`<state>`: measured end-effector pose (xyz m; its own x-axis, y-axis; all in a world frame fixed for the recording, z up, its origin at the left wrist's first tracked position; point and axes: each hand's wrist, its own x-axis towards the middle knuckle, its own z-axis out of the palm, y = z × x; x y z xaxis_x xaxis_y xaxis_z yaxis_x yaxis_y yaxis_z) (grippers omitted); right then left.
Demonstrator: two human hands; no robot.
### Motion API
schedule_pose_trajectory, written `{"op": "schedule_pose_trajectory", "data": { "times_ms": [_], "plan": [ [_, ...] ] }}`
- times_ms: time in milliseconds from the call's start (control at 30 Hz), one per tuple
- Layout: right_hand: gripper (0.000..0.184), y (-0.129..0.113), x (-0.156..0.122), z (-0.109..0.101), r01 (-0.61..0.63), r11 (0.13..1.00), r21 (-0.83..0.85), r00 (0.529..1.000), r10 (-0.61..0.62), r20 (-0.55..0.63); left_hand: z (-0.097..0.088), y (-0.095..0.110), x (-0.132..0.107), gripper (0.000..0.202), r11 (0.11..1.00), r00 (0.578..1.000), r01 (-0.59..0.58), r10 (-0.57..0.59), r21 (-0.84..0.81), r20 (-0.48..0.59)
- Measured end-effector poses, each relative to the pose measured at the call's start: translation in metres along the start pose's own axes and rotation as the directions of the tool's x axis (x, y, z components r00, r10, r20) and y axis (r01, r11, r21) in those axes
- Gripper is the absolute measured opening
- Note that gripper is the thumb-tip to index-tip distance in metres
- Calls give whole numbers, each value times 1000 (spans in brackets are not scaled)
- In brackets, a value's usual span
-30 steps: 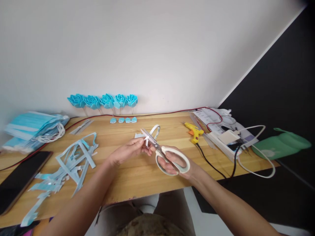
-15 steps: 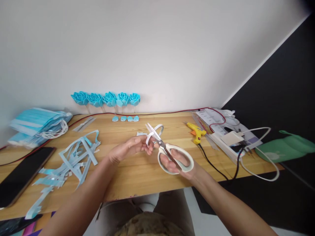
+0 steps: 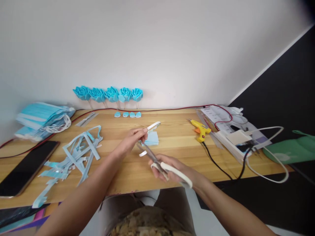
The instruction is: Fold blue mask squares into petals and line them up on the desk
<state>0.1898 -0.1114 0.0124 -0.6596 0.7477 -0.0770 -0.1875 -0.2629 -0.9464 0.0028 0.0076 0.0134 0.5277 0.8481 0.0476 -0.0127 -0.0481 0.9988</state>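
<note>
My left hand (image 3: 133, 137) pinches a roll of white tape (image 3: 153, 126) a little above the wooden desk (image 3: 172, 160), near its middle. My right hand (image 3: 172, 167) grips white-handled scissors (image 3: 167, 167), blades closed and pointing up-left toward the left hand. A small cut white piece (image 3: 142, 153) lies by the blade tips. Just beyond my left fingers rests a stack of light-blue squares (image 3: 151, 139).
Blue paper roses (image 3: 110, 94) lean on the wall above small blue petals (image 3: 128, 114). Blue strip offcuts (image 3: 73, 154), a stack of face masks (image 3: 41, 118) and a phone (image 3: 24, 167) lie left. A yellow glue gun (image 3: 201, 129), power strip (image 3: 236, 141) and cables lie right.
The scissors have closed and dropped down toward me, away from the tape. My left hand moved forward with the roll, and a small cut piece now lies on the desk.
</note>
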Motion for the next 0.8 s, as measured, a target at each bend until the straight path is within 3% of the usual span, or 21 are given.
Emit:
{"op": "schedule_pose_trajectory", "data": {
  "times_ms": [100,300,500,667,800],
  "plan": [
    [63,-3,-8,-11,99,995,-13,995,-99,-32,-1,-4,0,45,995,1000,9,-8,-96,11],
    [59,-5,-14,-21,130,991,40,990,-127,-67,0,-6,-2,52,984,991,9,15,-178,134],
    [53,-9,-10,-21,129,991,44,991,-128,-36,3,4,-6,55,993,982,-3,24,-115,185],
    [53,-12,-3,-20,145,988,52,989,-144,-26,2,10,-9,51,996,970,-66,50,63,237],
    [52,-11,1,-20,158,985,64,987,-155,-47,1,10,-9,52,993,967,-87,66,74,246]
  ]
}}
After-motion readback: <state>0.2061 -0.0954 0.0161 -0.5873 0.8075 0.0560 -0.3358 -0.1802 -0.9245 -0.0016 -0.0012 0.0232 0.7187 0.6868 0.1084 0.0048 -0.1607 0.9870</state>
